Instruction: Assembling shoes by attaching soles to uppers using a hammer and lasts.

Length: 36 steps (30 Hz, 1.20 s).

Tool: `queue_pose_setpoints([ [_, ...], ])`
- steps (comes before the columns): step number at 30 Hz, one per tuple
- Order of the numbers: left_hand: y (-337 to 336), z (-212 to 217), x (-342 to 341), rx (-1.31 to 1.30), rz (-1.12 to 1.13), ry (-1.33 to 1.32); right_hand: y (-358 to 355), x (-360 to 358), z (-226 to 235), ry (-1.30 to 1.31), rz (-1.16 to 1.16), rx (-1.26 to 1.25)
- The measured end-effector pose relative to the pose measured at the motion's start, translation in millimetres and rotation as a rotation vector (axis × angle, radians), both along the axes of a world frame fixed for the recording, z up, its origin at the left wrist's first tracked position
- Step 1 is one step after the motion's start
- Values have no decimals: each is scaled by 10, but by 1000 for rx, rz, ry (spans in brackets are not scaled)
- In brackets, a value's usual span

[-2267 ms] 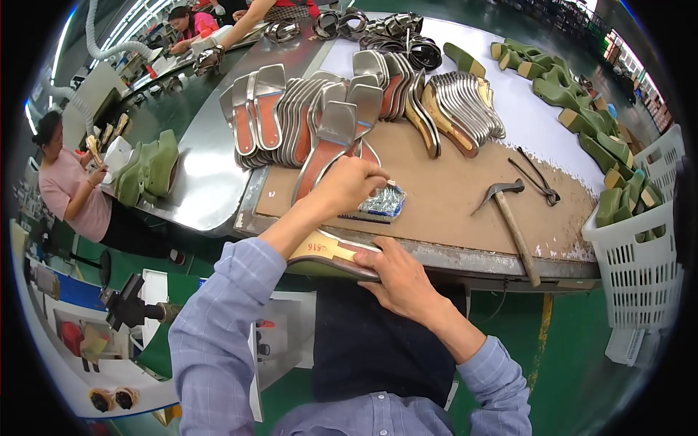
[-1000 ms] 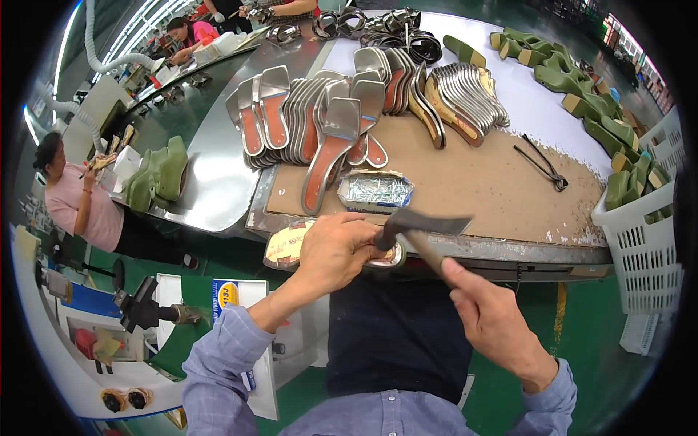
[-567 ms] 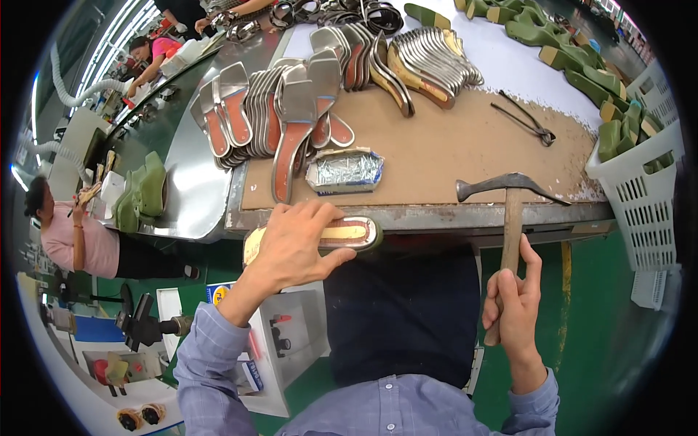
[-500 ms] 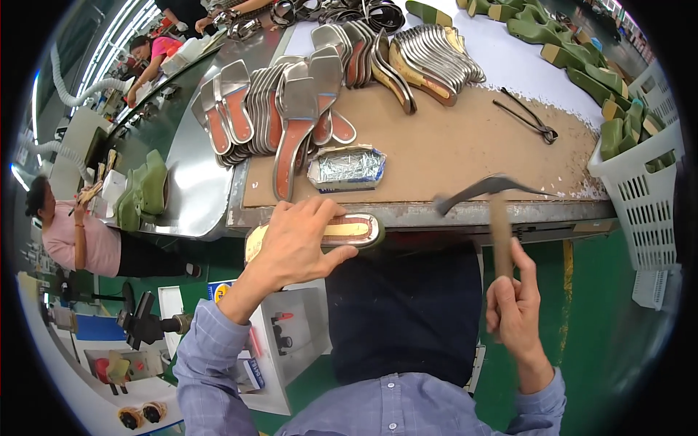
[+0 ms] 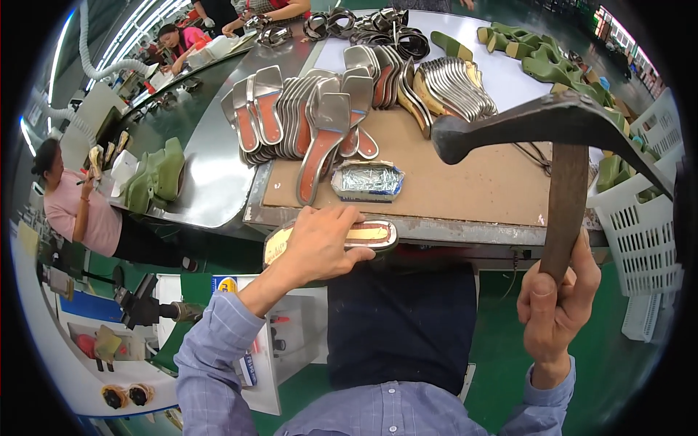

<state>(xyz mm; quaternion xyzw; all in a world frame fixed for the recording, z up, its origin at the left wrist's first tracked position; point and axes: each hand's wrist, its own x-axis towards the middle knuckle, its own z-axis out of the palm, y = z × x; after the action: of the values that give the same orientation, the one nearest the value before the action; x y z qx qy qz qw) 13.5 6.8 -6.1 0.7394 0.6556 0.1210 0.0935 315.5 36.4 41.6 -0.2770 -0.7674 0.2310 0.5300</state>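
My left hand (image 5: 318,243) is closed over a green shoe last whose upturned sole carries a cream and brown insole (image 5: 372,234), with a pale rim round it. It lies at the table's front edge, its toe end poking out past my thumb. In my right hand (image 5: 556,305) a hammer is gripped by its wooden handle (image 5: 568,203). Its dark curved head is raised high at the right, close to the camera. On the table beyond my left hand sits a small open box (image 5: 369,180) of shiny metal bits, too small to name surely.
Rows of silver and red-brown insoles (image 5: 323,145) stand behind the box. Pincers (image 5: 536,155) lie partly behind the hammer. Green lasts (image 5: 547,64) fill the far right, above a white basket (image 5: 640,236). At the left, a person in pink (image 5: 83,211) works near more lasts (image 5: 154,174).
My right hand has lifted the hammer up and to the right, much closer to the camera. My left hand stays on the last. The whole view has shifted slightly.
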Motion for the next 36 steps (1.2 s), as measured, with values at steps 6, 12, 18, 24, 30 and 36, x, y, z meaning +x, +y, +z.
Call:
queue_pose_setpoints([
  [6,32,22,5,-44,32,16,-1,43,-67,-239,216,-306],
  [12,69,33,21,-27,27,5,-92,64,-18,263,120,-321],
  [18,15,-58,37,19,17,18,109,-309,-187,-413,250,-375],
  [24,-3,-36,23,-8,66,42,-50,-114,270,441,-31,-373],
  [30,50,-60,-51,34,56,-20,28,-464,-470,-372,259,-483],
  [36,96,-35,85,34,21,20,-121,-8,-830,22,-165,40],
])
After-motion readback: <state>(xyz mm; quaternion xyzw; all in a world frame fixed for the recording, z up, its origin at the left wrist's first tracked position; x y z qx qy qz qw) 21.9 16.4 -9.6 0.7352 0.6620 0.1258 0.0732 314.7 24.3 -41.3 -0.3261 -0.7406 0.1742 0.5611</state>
